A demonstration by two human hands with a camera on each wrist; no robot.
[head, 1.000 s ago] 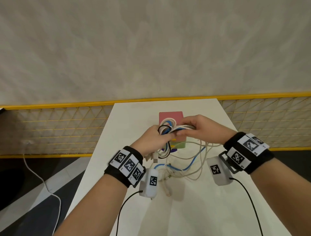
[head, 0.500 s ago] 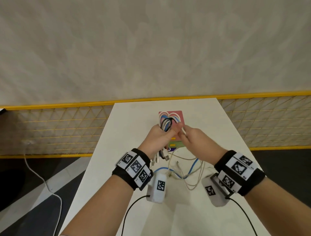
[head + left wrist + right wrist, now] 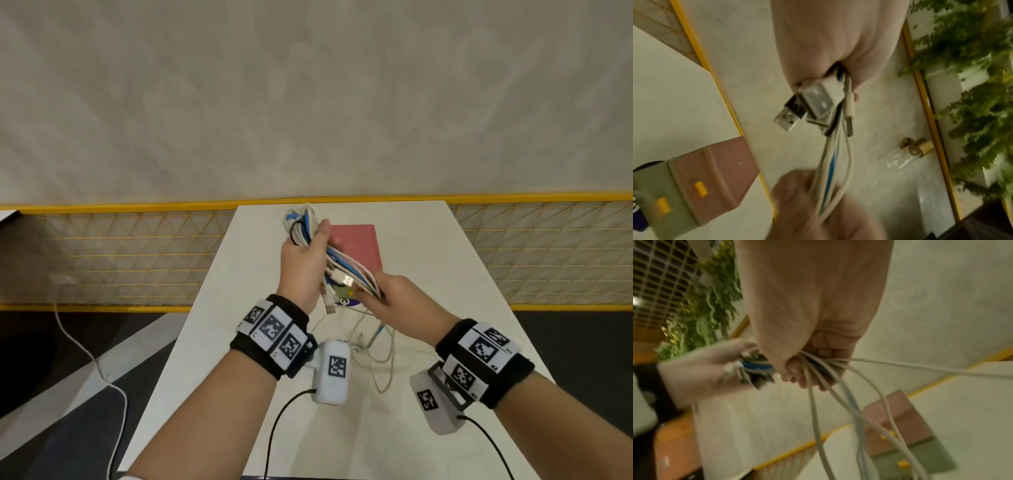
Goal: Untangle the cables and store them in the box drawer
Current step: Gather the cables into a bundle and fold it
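Observation:
A bundle of white, blue and black cables (image 3: 346,262) is held up above the white table (image 3: 428,246). My left hand (image 3: 303,263) grips the looped end, with loops sticking out above it and USB plugs (image 3: 813,104) hanging below the fist. My right hand (image 3: 394,301) grips the same strands (image 3: 818,368) lower down to the right. Loose cable tails (image 3: 380,353) hang from it onto the table. The box of drawers (image 3: 358,245), with a pink top, green tier and yellow handles (image 3: 701,188), stands behind the hands.
A yellow-framed wire mesh fence (image 3: 137,257) runs along the table's far edge on both sides, with a pale wall behind. A white cord (image 3: 99,366) trails over the dark floor at the left. Black leads run from both wrist cameras over the near table.
My left hand has lifted the looped end up and to the left, away from the box. My right hand has slid down the strands toward me, stretching the bundle between the hands.

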